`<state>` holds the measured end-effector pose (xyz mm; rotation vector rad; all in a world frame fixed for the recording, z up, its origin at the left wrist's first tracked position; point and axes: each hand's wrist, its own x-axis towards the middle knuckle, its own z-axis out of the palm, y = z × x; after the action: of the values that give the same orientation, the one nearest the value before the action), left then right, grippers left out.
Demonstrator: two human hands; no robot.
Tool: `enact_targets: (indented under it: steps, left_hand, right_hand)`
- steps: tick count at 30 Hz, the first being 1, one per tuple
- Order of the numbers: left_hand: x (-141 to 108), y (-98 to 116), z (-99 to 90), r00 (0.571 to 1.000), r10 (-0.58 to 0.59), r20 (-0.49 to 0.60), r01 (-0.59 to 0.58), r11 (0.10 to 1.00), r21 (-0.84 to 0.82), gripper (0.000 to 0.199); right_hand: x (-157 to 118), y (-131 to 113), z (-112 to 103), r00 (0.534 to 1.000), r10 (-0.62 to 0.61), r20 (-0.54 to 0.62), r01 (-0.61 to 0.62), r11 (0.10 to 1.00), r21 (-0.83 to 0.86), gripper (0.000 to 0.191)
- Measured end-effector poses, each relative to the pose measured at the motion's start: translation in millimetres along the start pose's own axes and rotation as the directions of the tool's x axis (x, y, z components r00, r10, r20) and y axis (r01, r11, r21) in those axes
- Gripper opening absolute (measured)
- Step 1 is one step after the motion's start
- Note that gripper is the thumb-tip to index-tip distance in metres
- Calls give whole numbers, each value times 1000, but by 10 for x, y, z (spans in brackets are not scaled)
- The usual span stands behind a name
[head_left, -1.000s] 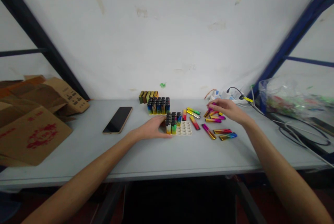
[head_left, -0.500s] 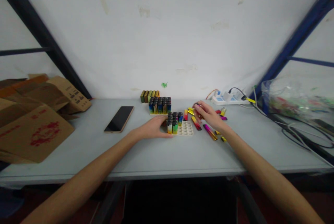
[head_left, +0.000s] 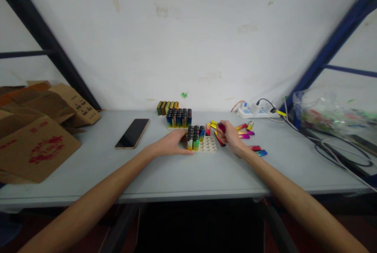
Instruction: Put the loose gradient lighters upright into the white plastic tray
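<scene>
A white tray [head_left: 209, 144] with round holes stands on the table, and several lighters [head_left: 193, 139] are upright in its left part, black ends up. My left hand [head_left: 173, 143] is wrapped round the tray's left end, thumb at the front corner, the other fingers partly hidden behind the lighters. To the right of the tray, my right hand [head_left: 231, 137] is closed round a magenta lighter [head_left: 221, 128], most of which its fingers hide. Shiny loose lighters [head_left: 246, 132] in red, yellow, purple and blue lie around and beneath that hand.
Behind the tray stand a block of upright lighters [head_left: 179, 118] and a yellow-green block [head_left: 167, 107]. A phone [head_left: 132, 133] lies left, beside cardboard boxes [head_left: 38, 143]. A power strip [head_left: 256, 110], cables and a plastic bag [head_left: 321, 111] are on the right.
My right hand has turned and closed more round a lighter beside the tray. Some loose lighters under it now show differently. My left hand stays at the tray.
</scene>
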<state>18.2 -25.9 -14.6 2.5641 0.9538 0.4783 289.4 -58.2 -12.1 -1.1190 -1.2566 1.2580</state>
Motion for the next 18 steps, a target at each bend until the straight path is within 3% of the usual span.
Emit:
enact_targets:
  steps: [7,13,18]
  left_hand:
    - [4,11,-16,1000,15,3,-15,1000,-12,74]
    - [3,21,-13,1000,-1,-6,1,1000,-16,76]
    - [3,31,-15,1000,0,-11,0,1000,-27,75]
  right_hand:
    - [5,68,1,999,-30,27,31,999,-32,37]
    - [38,57,-16,1000,-6,6,5,999,31,49]
    - [26,20,-40,980,-174,100,172,985,30,47]
